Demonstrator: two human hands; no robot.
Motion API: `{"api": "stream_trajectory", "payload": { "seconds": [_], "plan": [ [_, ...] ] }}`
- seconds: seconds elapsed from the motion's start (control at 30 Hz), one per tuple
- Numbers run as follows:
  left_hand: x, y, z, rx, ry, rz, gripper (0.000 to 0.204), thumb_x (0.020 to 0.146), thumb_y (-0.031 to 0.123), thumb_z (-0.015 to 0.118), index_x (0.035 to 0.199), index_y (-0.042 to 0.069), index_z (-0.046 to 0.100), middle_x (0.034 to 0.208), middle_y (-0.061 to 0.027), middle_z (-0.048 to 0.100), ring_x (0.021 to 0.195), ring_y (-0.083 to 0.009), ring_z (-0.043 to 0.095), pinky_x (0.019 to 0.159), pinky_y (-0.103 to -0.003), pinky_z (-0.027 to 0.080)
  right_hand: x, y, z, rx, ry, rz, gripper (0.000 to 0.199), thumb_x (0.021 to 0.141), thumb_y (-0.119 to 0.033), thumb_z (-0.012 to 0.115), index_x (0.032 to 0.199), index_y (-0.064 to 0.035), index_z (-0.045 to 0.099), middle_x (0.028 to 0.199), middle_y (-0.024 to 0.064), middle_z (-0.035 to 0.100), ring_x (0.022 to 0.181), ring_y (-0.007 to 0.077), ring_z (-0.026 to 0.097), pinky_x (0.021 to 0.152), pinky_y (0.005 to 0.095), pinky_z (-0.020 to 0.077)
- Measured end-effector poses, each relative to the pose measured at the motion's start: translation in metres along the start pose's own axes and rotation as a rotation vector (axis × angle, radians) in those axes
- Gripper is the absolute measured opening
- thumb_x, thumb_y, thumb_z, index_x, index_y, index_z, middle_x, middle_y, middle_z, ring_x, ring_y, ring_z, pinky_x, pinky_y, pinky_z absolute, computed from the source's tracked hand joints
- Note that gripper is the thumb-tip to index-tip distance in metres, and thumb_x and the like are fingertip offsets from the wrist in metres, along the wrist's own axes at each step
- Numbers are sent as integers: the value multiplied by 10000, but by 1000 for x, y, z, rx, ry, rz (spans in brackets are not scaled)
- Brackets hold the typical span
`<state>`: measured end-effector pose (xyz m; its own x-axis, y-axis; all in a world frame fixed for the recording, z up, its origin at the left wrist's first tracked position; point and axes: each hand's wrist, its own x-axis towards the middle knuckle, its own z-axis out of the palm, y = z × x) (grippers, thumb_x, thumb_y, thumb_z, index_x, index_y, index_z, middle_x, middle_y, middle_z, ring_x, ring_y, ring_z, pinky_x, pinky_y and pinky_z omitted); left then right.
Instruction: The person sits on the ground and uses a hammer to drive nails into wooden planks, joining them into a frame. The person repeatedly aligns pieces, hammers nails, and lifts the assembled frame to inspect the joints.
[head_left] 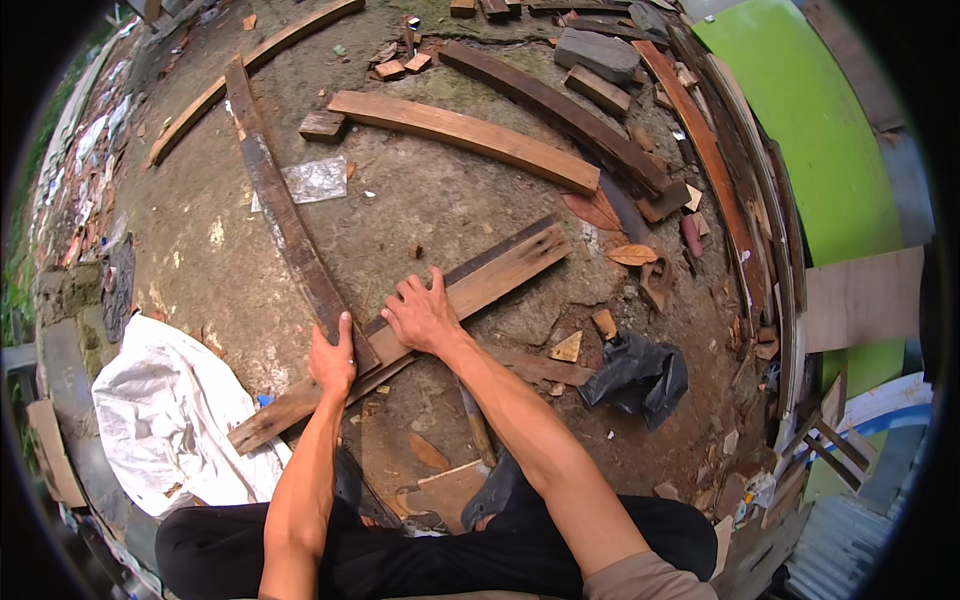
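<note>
A long dark wooden beam (275, 205) slopes from the far left down to the middle. Its near end lies across a shorter, paler wooden beam (510, 262), which runs diagonally from lower left to upper right. My left hand (332, 358) grips the dark beam's near end, thumb on top, with some fingers hidden. Just to the right, my right hand (420, 314) is wrapped over the paler beam, fingers curled across its far edge. Beneath that beam another strip of wood shows partly. A wooden handle (476, 425) sticks out under my right forearm; its head is hidden.
White sacking (175, 415) lies at the lower left, and black plastic (640, 380) at the right. Beyond the hands are a light brown beam (465, 140), a dark beam (550, 110) and a grey block (597, 54). Planks line the right side beside a green panel (810, 120).
</note>
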<state>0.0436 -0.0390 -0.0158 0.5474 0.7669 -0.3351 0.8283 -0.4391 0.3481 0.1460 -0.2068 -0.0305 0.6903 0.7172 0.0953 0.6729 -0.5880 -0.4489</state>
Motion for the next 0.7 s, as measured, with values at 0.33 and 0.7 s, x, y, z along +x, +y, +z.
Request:
{"api": "stream_trajectory", "payload": {
  "seconds": [0.33,0.7],
  "plan": [
    [0,0,-1,-3,3,-7,1047,846,804,490,1420,-71,471,1288,-292,617,1234,-432,574,1064,-485,404,2,-2,-4,-49,-92,1,335,1004,-364,487,1019,-120,715,1061,122,644,1115,273,535,1019,545,301],
    [-1,-2,-2,-13,4,6,1040,836,812,489,1408,-56,493,1277,-291,624,1218,-434,582,1052,-488,411,6,-1,-7,-52,-140,-17,335,1018,-351,462,1102,-114,683,1123,131,622,1174,291,511,1065,573,273]
  ]
}}
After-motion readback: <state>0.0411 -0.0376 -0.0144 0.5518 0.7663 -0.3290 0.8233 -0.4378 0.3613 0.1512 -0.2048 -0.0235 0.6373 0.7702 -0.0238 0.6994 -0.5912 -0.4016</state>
